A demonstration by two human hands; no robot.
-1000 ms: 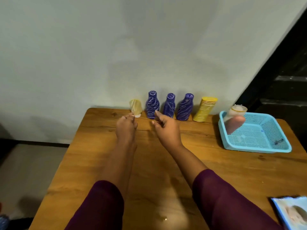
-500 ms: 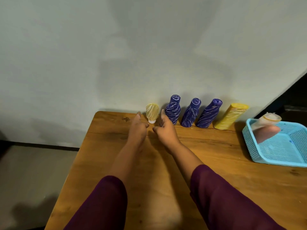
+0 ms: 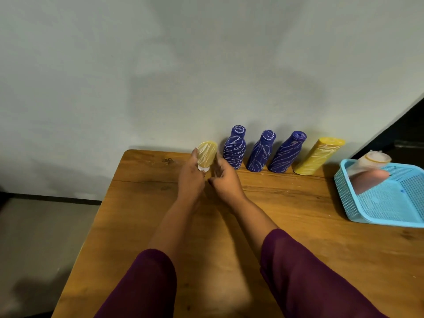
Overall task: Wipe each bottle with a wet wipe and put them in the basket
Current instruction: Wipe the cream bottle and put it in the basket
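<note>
A small yellow bottle (image 3: 207,154) stands cap-down at the back of the wooden table (image 3: 286,214), by the wall. My left hand (image 3: 191,179) holds it, fingers on its left side and thumb at the white cap. My right hand (image 3: 226,181) is beside it with loosely curled fingers, its fingertip near the bottle's right side. To the right stand three blue bottles with white scribbles (image 3: 235,149) (image 3: 261,152) (image 3: 286,154) and a tall yellow bottle (image 3: 319,156). The blue basket (image 3: 353,203) at the right holds a pink bottle (image 3: 369,180). No wipe is visible.
A pale wall rises right behind the bottle row. The table's left edge drops to the floor (image 3: 46,237). A dark doorway (image 3: 403,134) lies at the far right, behind the basket.
Both hands moved forward to the small yellow bottle, and the left hand now holds it. The view has swung left, so the basket sits nearer the right edge.
</note>
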